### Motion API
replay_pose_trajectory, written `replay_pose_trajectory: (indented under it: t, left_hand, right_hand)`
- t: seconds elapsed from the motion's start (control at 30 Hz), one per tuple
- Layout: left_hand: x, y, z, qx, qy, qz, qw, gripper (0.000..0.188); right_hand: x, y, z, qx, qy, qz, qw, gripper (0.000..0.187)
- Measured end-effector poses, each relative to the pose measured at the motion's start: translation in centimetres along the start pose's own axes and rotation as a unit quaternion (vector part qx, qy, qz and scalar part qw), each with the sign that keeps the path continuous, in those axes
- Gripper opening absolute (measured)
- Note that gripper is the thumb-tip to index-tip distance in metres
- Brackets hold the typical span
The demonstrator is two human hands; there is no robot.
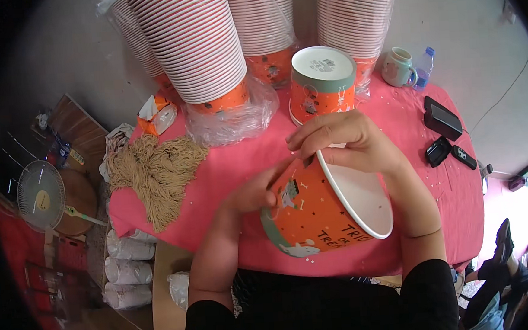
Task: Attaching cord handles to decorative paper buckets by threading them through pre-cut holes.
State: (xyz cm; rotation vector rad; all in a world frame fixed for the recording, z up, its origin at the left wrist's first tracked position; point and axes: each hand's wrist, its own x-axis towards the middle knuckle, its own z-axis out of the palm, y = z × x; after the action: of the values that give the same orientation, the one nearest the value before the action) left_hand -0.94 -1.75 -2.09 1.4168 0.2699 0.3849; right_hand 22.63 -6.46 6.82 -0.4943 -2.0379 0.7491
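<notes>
An orange paper bucket [300, 208] with a white rim, white inside and grey-green base band is tilted above the near part of the table, its mouth facing right. My left hand [258, 188] is closed on its left side, with the fingers mostly hidden behind the wall. At the upper edge my right hand [344, 141] grips the rim, thumb and fingers bent over it. Whether a thin cord lies under those fingers cannot be made out. Just beyond, a second bucket [323, 98] stands upside down on the pink cloth. A heap of tan cords [158, 171] lies to the left.
Tall stacks of nested buckets [193, 48], partly in clear plastic, line the back. An orange packet [157, 116], a mug [397, 67], a plastic bottle [424, 68] and a black box [442, 118] rest on the pink-covered table [424, 215]. A fan [41, 195] stands left; wrapped white bundles [127, 270] sit below.
</notes>
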Motion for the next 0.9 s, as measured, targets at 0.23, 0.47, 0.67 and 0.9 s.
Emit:
replay_pose_trajectory:
  t: [0.23, 0.47, 0.67, 0.9]
  left_hand:
    - [-0.5, 0.4, 0.3, 0.031, 0.080, 0.084, 0.993, 0.124]
    - [-0.8, 1.1, -0.4, 0.249, 0.229, 0.171, 0.925, 0.120]
    - [-0.6, 2.2, 0.2, 0.423, 0.312, 0.195, 0.828, 0.115]
    - [-0.5, 1.5, 0.1, 0.480, 0.341, 0.198, 0.784, 0.115]
  right_hand:
    - [-0.1, -0.3, -0.7, -0.167, 0.190, 0.019, 0.967, 0.020]
    - [-0.5, -0.2, -1.1, 0.159, 0.065, 0.267, 0.948, 0.044]
    - [-0.6, 0.0, -0.4, 0.217, 0.064, 0.293, 0.929, 0.028]
    - [-0.4, 0.9, -0.1, 0.247, 0.073, 0.312, 0.915, 0.015]
